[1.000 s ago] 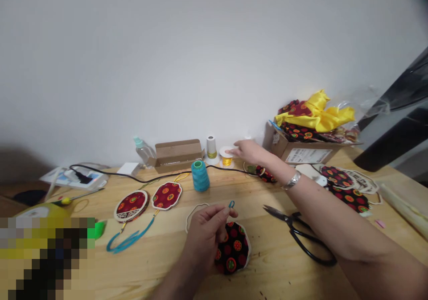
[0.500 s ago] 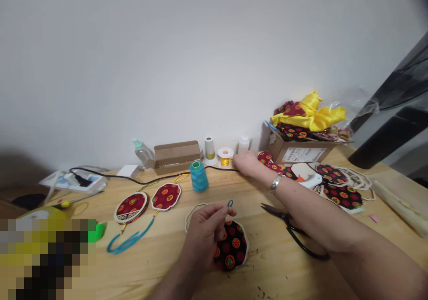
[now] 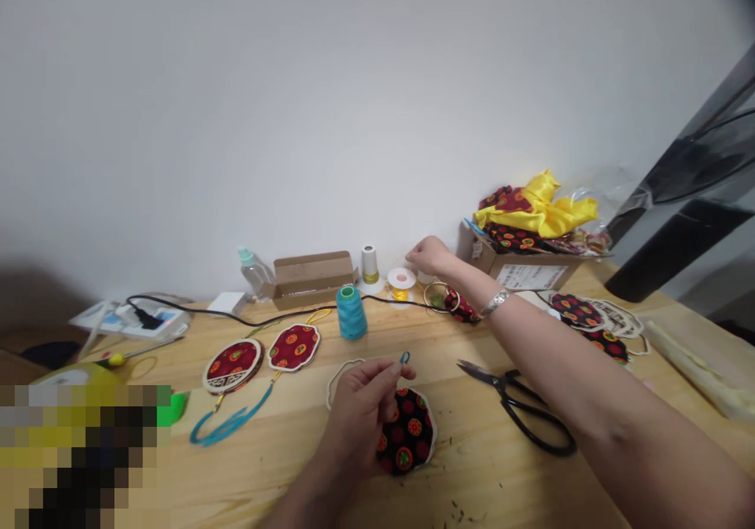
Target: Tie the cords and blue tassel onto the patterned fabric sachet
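My left hand pinches a small blue cord loop between thumb and fingers. Below it on the table lies a black patterned fabric piece with a pale rim, partly hidden by the hand. My right hand reaches to the back of the table with its fingers closed, just above and right of the yellow thread spool; what it holds, if anything, is too small to make out. A teal thread cone stands between the hands and a cardboard tray.
Black scissors lie under my right forearm. Two red pendants with blue cords are on the left. A cardboard box full of fabric stands back right, near frame pieces. A black cable crosses the back.
My right hand has lifted slightly from beside the spool, and a round ring with fabric now shows below it. My left hand stays in place with the cord loop.
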Tool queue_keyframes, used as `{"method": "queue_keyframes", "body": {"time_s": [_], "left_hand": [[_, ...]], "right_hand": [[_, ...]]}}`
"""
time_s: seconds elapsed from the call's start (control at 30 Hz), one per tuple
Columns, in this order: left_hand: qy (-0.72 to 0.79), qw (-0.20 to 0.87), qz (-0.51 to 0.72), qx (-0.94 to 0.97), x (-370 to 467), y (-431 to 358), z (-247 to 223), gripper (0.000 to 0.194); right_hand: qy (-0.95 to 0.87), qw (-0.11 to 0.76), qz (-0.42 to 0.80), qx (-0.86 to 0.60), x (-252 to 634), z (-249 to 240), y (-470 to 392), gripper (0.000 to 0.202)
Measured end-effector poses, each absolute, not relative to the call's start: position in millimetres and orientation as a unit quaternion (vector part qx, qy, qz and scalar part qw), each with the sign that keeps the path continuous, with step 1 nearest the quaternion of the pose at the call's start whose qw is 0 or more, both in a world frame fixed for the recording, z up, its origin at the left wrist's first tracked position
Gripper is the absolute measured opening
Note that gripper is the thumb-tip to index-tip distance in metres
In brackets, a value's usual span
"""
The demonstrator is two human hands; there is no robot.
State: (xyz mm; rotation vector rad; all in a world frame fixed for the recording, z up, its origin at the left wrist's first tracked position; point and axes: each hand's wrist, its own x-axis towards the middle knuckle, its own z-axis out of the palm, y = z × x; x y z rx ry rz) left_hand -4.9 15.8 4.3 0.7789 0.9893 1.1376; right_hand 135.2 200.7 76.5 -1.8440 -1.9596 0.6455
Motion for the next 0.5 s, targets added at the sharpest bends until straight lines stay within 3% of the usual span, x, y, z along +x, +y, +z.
{"method": "queue_keyframes", "body": {"time_s": [0.13, 0.33, 0.5], "left_hand": [[0.436, 0.657, 0.504, 0.353, -5, 16, 4, 0.025], [0.43, 0.667, 0.502, 0.345, -5, 14, 5, 0.025], [0.429, 0.666, 0.508, 0.338, -4, 14, 7, 0.026]], "right_hand": [[-0.658, 0.233, 0.31, -0.646, 119, 90, 190, 0.015], [-0.631, 0.249, 0.436, -0.591, 123, 117, 179, 0.04], [-0.6, 0.268, 0.552, -0.514, 142, 129, 166, 0.039]]}}
